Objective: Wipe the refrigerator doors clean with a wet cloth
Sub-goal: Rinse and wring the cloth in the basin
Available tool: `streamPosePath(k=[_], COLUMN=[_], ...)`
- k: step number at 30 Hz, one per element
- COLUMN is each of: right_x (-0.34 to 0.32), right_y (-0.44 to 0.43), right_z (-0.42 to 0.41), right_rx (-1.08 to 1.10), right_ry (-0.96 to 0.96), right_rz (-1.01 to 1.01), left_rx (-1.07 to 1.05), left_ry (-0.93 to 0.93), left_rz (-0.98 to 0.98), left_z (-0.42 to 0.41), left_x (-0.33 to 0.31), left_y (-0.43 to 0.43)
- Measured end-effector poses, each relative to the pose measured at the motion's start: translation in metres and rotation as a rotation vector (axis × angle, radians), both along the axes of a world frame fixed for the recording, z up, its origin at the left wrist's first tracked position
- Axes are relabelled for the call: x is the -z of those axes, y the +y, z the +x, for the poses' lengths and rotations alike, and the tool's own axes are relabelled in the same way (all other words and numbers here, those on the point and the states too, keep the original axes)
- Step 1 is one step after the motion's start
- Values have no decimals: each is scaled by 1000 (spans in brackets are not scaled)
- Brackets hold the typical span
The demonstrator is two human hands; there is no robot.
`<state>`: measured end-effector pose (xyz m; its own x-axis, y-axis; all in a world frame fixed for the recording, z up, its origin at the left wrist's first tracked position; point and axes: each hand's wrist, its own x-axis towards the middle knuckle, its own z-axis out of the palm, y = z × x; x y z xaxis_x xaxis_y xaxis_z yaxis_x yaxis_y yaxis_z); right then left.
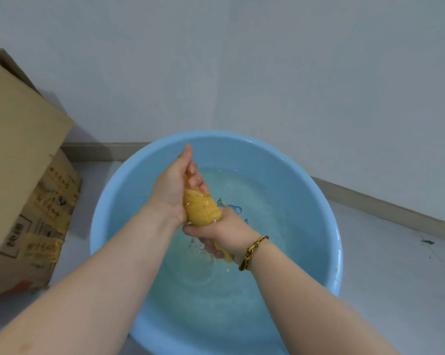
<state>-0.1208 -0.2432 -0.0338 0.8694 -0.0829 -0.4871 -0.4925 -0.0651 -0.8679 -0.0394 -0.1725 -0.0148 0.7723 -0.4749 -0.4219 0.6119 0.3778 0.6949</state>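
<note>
Wringing the wet cloth point(203, 210) over the basin point(106, 201), ahead of any wiping of the refrigerator doors.

Gripped at the centre of the frame by both hands: upper end wrapped tight in the fingers point(195, 178) of the left hand point(171, 193), lower end clenched in the right hand point(225, 233), with a yellow tail poking out near the bracelet point(252, 252). Held just over the water point(229, 298), clear of the basin wall, with small splashes underneath. Judged as the preparing step, early in the task; no refrigerator in view, only a cardboard box point(21, 162) at the left edge and bare wall across the top. Next, probably: twist until merely damp, lift clear of the basin, then carry to the doors without trailing drips over the floor point(395, 265).
</note>
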Motion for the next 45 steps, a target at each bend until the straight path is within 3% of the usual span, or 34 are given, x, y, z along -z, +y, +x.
streamPosePath(k=[4, 7, 9, 14, 16, 18, 21, 23, 24, 27, 29, 35, 38, 41, 45], right_x=[-1, -2, -4, -11, -9, -16, -22, -17, -16, -11, -5, 21, 20, 10, 9], right_y=[-8, -12, -14, -31, -42, -48, -50, -47, -43, -34, -31, -12, -8, -6, -8], right_z=[-5, -7, -7, -4, -1, 3, 6, 8, 7, 9, 11, 12, 13, 13, 12], right_rx=[-118, -126, -126, -225, -199, -215, -201, -217, -240, -334, -319, -242, -238, -73, 179], right_ry=[151, 138, 67, -215, -515, -716, -885, -910, -821, -304, -41, 84, 32, -59, -93], right_rz=[268, 266, 13, -1060, -1458, -1646, -1748, -1725, -1729, -1631, -1370, -1020, -925, -764, -513], left_rx=[104, 248, 347, 449, 572, 803, 1094, 1191, 1193, 1121, 1078, 1024, 997, 914, 801], left_ry=[-21, -36, -44, -94, -118, -119, -151, -329, -432, -816, -1051, -1503, -1679, -1832, -1861], left_rz=[-3, -38, -43, -55, 53, 138, 263, 535, 688, 1144, 1330, 1504, 1539, 1540, 1536], left_z=[-5, -3, -2, -3, -3, -4, -8, -10, -10, -8, -7, -4, 2, 11, 12], left_x=[-1, -6, -8, -8, -3, -3, -6, -7, -6, 0, 5, 13, 12, 6, 7], left_y=[0, 4, 9, 14, 17, 22, 21, 12, 6, -8, -8, 7, 12, 11, 7])
